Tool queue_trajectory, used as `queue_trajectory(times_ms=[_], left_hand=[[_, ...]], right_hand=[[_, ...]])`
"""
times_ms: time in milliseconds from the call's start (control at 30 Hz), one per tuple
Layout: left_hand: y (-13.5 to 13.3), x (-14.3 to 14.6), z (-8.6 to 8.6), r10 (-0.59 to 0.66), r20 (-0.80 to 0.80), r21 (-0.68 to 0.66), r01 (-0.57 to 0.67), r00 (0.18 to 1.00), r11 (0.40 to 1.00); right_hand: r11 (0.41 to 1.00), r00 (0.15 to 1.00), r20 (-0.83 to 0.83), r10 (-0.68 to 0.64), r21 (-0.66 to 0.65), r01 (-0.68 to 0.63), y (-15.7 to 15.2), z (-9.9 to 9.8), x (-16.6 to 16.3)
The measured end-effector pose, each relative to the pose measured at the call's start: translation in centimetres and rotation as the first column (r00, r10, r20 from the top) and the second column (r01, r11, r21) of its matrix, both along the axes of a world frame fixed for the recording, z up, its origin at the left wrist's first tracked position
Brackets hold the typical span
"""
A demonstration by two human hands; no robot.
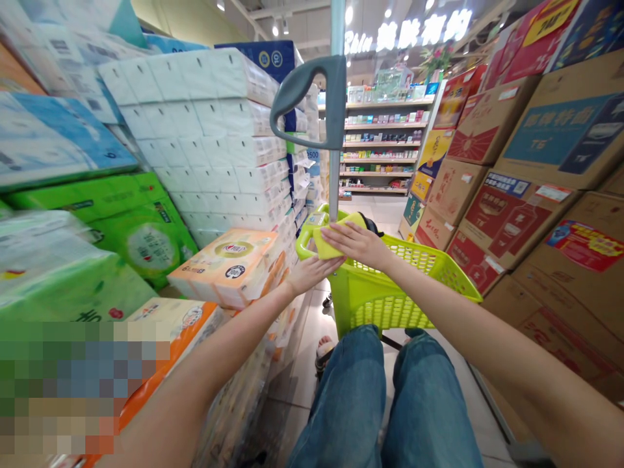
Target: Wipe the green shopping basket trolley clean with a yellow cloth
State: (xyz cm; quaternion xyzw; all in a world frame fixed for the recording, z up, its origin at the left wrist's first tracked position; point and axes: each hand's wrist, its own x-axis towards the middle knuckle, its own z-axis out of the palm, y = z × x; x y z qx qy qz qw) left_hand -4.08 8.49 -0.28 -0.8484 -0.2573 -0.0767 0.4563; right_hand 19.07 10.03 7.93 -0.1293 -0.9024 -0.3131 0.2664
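Rising on the left, stacked white tissue packs (205, 130) face piled cartons (526, 221) across a narrow aisle. Between them, close before the knees (358, 354), stands a lime-green basket (344, 305). A grey-handled pole (334, 185) stands upright just beyond the hands, in the way of any straight forward stroke. The left hand (316, 268), fingers outstretched, reaches along the near edge of a yellow cloth (322, 244) at the basket's left end. Flat on that cloth, the right hand (361, 244) is nearer, directly above it; the long axis appears to slant away rightward.
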Motion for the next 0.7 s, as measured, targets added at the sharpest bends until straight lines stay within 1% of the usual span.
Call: queue_trajectory(times_ms=[33, 67, 167, 200, 233, 267, 300, 333, 367, 433, 500, 533, 567, 600, 633, 667, 700], left_hand=[[-0.1, 0.0, 0.1, 0.005, 0.002, 0.019, -0.005, 1.0, 1.0], [-0.2, 0.1, 0.2, 0.01, 0.002, 0.043, -0.01, 1.0, 0.999], [-0.6, 0.3, 0.6, 0.028, -0.003, 0.102, -0.028, 1.0, 0.994], [-0.7, 0.4, 0.6, 0.032, -0.008, 0.112, -0.031, 0.999, 0.993], [-0.8, 0.4, 0.7, 0.034, -0.012, 0.118, -0.033, 0.999, 0.992], [-0.9, 0.4, 0.7, 0.035, -0.015, 0.121, -0.033, 0.999, 0.992], [-0.9, 0.4, 0.7, 0.033, -0.015, 0.121, -0.031, 0.999, 0.992], [-0.8, 0.4, 0.7, 0.03, -0.012, 0.117, -0.028, 0.999, 0.993], [-0.7, 0.4, 0.6, 0.024, -0.007, 0.107, -0.023, 1.0, 0.994], [-0.4, 0.3, 0.4, 0.016, 0.004, 0.057, -0.016, 1.0, 0.998], [-0.1, 0.2, 0.1, 0.02, 0.002, -0.028, -0.02, 1.0, 0.999], [0.0, 0.1, 0.0, 0.028, -0.002, -0.074, -0.028, 1.0, 0.997], [0.1, 0.1, 0.0, 0.034, -0.003, -0.113, -0.034, 0.999, 0.993], [0.1, 0.0, 0.0, 0.036, -0.001, -0.139, -0.036, 0.999, 0.99], [0.0, 0.0, 0.1, 0.033, 0.009, -0.146, -0.032, 0.999, 0.989], [-0.1, 0.0, 0.2, 0.027, 0.022, -0.137, -0.023, 0.999, 0.99], [-0.3, 0.1, 0.3, 0.017, 0.036, -0.118, -0.013, 0.999, 0.993]], right_hand=[[1.0, 1.0, -0.012, 0.01, 0.01, -0.01, 0.2, 1.3, 0.0], [1.0, 0.999, -0.04, 0.019, 0.022, -0.018, 0.6, 3.0, -0.1], [0.998, 0.982, -0.189, 0.02, 0.067, -0.007, 1.8, 8.8, -1.0], [0.997, 0.975, -0.218, 0.038, 0.075, -0.022, 2.2, 10.4, -1.3], [0.997, 0.969, -0.244, 0.049, 0.077, -0.031, 2.5, 11.4, -1.7], [0.996, 0.963, -0.265, 0.056, 0.077, -0.037, 2.7, 11.9, -2.0], [0.997, 0.958, -0.282, 0.055, 0.075, -0.035, 2.7, 11.7, -2.2], [0.997, 0.955, -0.293, 0.042, 0.07, -0.022, 2.6, 10.8, -2.3], [0.998, 0.955, -0.296, 0.023, 0.065, -0.004, 2.4, 9.4, -2.3], [0.998, 0.966, -0.259, -0.016, 0.055, 0.031, 1.6, 5.5, -1.9], [0.999, 0.988, -0.156, -0.016, 0.04, 0.022, 0.7, 1.5, -1.2], [0.999, 0.995, -0.099, -0.005, 0.035, 0.009, 0.4, 0.0, -0.8], [1.0, 0.999, -0.049, -0.001, 0.031, 0.002, 0.1, -1.0, -0.3], [1.0, 1.0, -0.002, 0.006, 0.026, -0.006, 0.0, -1.3, 0.0], [1.0, 1.0, 0.031, 0.006, 0.017, -0.007, -0.1, -0.9, 0.3], [1.0, 0.999, 0.047, 0.001, 0.007, -0.002, 0.0, 0.2, 0.5], [1.0, 0.999, 0.042, -0.006, -0.004, 0.007, 0.2, 1.8, 0.5]])
